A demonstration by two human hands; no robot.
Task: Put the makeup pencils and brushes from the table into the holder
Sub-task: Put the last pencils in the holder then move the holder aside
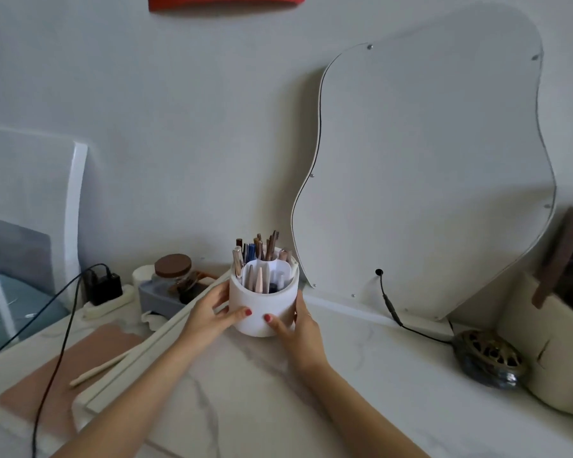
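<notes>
A round white holder with inner compartments stands on the white marble table, in the middle of the view. Several makeup pencils and brushes stick up from its back compartments, and a few short pale ones sit in the front compartment. My left hand grips the holder's left side, thumb on the front. My right hand grips its right side the same way. One beige pencil lies to the left on a pink mat.
A wavy-edged white panel leans on the wall behind the holder, its black cable running right to a round patterned object. Left of the holder are a brown-lidded jar, a grey tray, a black charger and a long white strip. A cream bag stands far right.
</notes>
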